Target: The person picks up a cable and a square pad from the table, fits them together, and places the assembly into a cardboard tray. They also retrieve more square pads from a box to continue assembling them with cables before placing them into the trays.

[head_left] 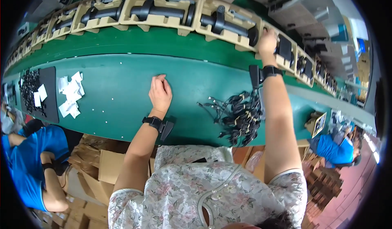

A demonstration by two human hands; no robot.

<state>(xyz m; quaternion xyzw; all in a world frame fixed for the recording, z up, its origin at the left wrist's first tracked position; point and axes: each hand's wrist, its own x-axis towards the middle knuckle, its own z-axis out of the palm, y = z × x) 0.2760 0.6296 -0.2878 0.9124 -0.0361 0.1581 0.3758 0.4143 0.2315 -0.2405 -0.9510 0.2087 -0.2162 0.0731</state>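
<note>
Right grip (268,43) — tan tray (287,65) beneath, black block (285,45) just rightward

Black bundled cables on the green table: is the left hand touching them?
Apart. The head view shows bare green table between the bare left hand and the black bundled cables.

no readable lettering, no legible numbers, labels or signs, anywhere in view

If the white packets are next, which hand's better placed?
Left, I'd say. The left hand is much nearer the white packets, with nothing visible in it; the right hand is off at a tan tray.
</note>
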